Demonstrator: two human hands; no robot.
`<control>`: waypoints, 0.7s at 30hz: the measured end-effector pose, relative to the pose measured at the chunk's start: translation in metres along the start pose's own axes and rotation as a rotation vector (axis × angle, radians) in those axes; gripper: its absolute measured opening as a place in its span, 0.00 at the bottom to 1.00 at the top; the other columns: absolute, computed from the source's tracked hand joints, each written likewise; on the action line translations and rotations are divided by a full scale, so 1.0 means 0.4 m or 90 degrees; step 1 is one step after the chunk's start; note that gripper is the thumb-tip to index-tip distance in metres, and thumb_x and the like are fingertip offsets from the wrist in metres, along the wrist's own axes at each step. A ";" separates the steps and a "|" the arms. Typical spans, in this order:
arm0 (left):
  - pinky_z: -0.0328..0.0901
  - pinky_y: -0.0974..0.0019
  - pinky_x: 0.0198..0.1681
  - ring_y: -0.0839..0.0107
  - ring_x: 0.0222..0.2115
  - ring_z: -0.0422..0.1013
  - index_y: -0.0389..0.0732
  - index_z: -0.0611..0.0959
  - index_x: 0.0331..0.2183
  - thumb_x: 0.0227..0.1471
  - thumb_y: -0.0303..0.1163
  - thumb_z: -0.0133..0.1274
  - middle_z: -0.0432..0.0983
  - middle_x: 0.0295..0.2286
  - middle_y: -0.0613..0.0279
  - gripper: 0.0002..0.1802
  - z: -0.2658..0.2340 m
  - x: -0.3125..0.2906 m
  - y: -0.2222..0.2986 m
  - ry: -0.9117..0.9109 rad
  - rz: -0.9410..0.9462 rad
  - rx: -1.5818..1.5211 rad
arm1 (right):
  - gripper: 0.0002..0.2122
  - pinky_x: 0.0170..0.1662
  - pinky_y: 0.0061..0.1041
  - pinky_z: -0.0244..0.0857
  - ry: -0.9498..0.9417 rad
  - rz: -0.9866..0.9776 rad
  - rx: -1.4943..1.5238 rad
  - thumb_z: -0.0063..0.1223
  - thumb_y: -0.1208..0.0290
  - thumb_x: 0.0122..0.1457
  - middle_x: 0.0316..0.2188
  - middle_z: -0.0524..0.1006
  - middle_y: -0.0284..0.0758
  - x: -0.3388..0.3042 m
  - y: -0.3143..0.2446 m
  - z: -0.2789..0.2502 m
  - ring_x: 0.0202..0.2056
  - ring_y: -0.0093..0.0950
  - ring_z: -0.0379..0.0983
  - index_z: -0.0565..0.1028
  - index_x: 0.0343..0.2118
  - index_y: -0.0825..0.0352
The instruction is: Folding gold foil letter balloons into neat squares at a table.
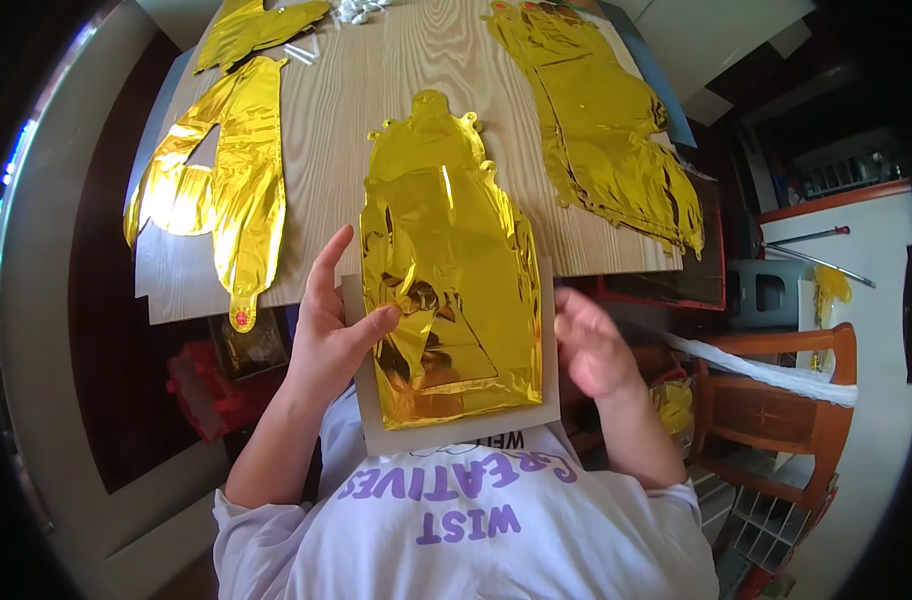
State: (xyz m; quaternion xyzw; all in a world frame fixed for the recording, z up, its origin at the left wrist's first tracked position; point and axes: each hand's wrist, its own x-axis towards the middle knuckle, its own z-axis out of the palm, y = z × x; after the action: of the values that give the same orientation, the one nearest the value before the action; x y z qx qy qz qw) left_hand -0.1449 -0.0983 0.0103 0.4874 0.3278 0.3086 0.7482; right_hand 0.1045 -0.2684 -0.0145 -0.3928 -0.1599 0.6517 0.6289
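A flat gold foil balloon [446, 290], several layers thick, lies lengthwise over a pale grey card [376, 425] in front of my chest. Its far end, with small tabs, rests on the table. My left hand [331, 320] is closed on the left edge of the balloon and card, thumb pressed on the foil and index finger pointing up. My right hand [596, 345] is just beside the card's right edge, fingers loosely bent and somewhat blurred. I see nothing held in it; whether a fingertip touches the edge I cannot tell.
More flat gold foil balloons lie on the wooden table [326, 130]: a single one [251, 170] at the left and a pile [606, 130] at the right. White small pieces [361, 10] are at the far edge. A wooden chair [766, 400] stands at my right, a red crate [201, 390] at lower left.
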 end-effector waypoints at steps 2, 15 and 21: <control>0.72 0.70 0.43 0.73 0.39 0.76 0.41 0.51 0.69 0.52 0.19 0.62 0.75 0.49 0.54 0.52 0.014 -0.008 -0.003 -0.011 0.020 0.001 | 0.22 0.51 0.23 0.70 0.043 -0.033 -0.032 0.62 0.72 0.60 0.45 0.79 0.37 0.037 -0.029 0.006 0.45 0.23 0.77 0.68 0.55 0.71; 0.67 0.77 0.48 0.79 0.44 0.72 0.35 0.76 0.55 0.52 0.17 0.62 0.74 0.47 0.63 0.28 -0.051 -0.021 0.079 -0.129 0.015 0.342 | 0.37 0.45 0.14 0.68 0.015 -0.278 -0.326 0.57 0.83 0.61 0.47 0.79 0.33 0.032 -0.026 0.058 0.39 0.12 0.73 0.52 0.71 0.65; 0.70 0.73 0.50 0.79 0.45 0.74 0.33 0.76 0.54 0.54 0.18 0.62 0.77 0.47 0.62 0.25 -0.039 -0.027 0.094 -0.148 -0.015 0.164 | 0.25 0.41 0.10 0.67 -0.003 -0.270 -0.394 0.60 0.81 0.61 0.41 0.80 0.29 0.009 -0.064 0.059 0.37 0.10 0.74 0.69 0.62 0.68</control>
State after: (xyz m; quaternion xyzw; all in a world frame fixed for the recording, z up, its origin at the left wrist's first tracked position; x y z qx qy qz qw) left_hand -0.1690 -0.0862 0.0425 0.6079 0.2819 0.1964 0.7159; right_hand 0.1060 -0.2544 0.0176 -0.5211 -0.4283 0.4285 0.6011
